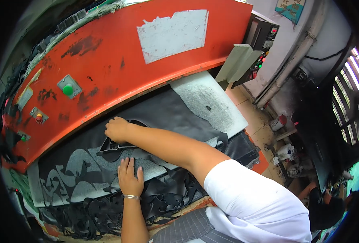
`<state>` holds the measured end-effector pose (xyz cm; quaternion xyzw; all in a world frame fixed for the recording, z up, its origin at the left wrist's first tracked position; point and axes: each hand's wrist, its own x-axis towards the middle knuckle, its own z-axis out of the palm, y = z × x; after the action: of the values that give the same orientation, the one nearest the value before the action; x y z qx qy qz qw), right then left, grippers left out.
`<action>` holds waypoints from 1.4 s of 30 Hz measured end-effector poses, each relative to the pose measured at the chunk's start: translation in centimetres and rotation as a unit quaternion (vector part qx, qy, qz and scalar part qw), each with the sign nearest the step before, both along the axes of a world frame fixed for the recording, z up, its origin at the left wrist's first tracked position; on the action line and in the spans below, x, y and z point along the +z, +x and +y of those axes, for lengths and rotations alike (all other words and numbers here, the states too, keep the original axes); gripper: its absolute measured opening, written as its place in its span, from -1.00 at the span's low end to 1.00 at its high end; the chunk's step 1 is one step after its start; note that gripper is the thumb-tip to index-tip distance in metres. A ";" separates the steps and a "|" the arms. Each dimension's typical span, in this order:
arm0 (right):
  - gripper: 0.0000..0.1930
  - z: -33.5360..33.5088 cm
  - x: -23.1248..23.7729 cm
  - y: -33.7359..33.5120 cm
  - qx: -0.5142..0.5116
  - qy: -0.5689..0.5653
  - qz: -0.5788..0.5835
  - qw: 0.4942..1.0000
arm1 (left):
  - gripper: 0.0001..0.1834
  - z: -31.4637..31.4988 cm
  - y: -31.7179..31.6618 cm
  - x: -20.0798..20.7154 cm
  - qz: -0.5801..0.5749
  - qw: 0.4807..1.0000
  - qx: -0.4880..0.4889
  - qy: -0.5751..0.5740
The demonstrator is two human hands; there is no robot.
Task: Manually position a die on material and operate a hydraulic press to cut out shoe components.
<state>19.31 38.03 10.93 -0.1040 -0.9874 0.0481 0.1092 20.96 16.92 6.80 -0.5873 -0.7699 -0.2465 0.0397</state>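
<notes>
A black leather sheet [157, 106] lies over a pale cutting board [235, 121]. Curved shapes are cut out of its left and near parts, where the board shows through. My right hand [117, 130] reaches across with fingers curled over a cutting die [113, 145], a dark metal-edged frame standing on the leather. Part of the die is hidden behind my hand and forearm. Nearer to me, my left hand [130, 177] rests flat at the leather's near edge, fingers stretched out, holding nothing.
The orange-red beam of a press [118, 60] spans the far side, with a green button [68, 90] and a red knob [39, 118]. Black leather scraps [102, 214] hang along the board's near edge. A control box [262, 36] stands at far right; another person [327, 210] is at lower right.
</notes>
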 end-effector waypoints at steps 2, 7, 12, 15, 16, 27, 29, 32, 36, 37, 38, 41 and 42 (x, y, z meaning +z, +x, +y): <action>-0.77 -0.1 0.2 -1.3 0.076 0.019 -0.053 0.996 | -0.53 0.1 0.3 0.4 0.000 1.000 -0.008 -0.001; -0.77 0.5 1.4 -2.0 0.089 0.047 -0.165 0.981 | -0.53 0.0 0.6 -0.2 -0.012 1.000 -0.008 0.004; -0.76 2.1 8.6 0.8 0.057 0.099 -0.201 0.973 | -0.53 -0.9 0.0 -0.8 -0.014 1.000 -0.011 0.009; -0.71 4.4 15.2 8.8 -0.066 0.037 -0.134 0.988 | -0.52 -1.1 -0.1 -1.2 -0.019 1.000 -0.012 0.019; -0.68 5.7 16.1 11.9 -0.117 0.024 -0.093 0.988 | -0.52 -0.9 0.0 -1.3 -0.014 1.000 -0.014 0.024; -0.35 -1.1 0.6 28.1 -0.475 -0.556 0.350 0.586 | -0.61 3.3 4.3 0.6 -0.100 0.985 -0.085 0.108; -0.32 -3.2 -0.9 27.1 -0.497 -0.556 0.389 0.541 | -0.63 5.4 6.1 0.6 -0.181 0.974 -0.092 0.097; -0.13 -5.4 -1.2 26.4 -0.519 -0.541 0.404 0.524 | -0.69 7.5 8.2 -0.5 -0.250 0.961 -0.092 0.069; -0.02 -6.5 -2.3 26.5 -0.512 -0.548 0.416 0.515 | -0.73 7.6 9.4 -1.7 -0.215 0.974 -0.068 0.023; -0.01 -6.7 -2.4 26.7 -0.501 -0.550 0.419 0.520 | -0.75 7.6 9.5 -1.9 -0.199 0.976 -0.079 0.029; -0.01 -6.7 -2.5 27.0 -0.491 -0.553 0.423 0.525 | -0.76 7.6 9.6 -2.0 -0.184 0.978 -0.090 0.035; -0.04 -5.3 -1.5 29.6 -0.488 -0.567 0.293 0.595 | -0.77 7.8 9.1 -2.0 -0.187 0.977 -0.095 0.029; -0.08 -4.9 -0.9 31.1 -0.487 -0.549 0.221 0.642 | -0.77 7.5 8.7 -2.1 -0.190 0.977 -0.096 0.025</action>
<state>50.45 33.18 10.07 -0.5971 -0.5330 0.5426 0.2548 29.69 24.46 4.66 -0.5994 -0.6973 -0.3753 -0.1165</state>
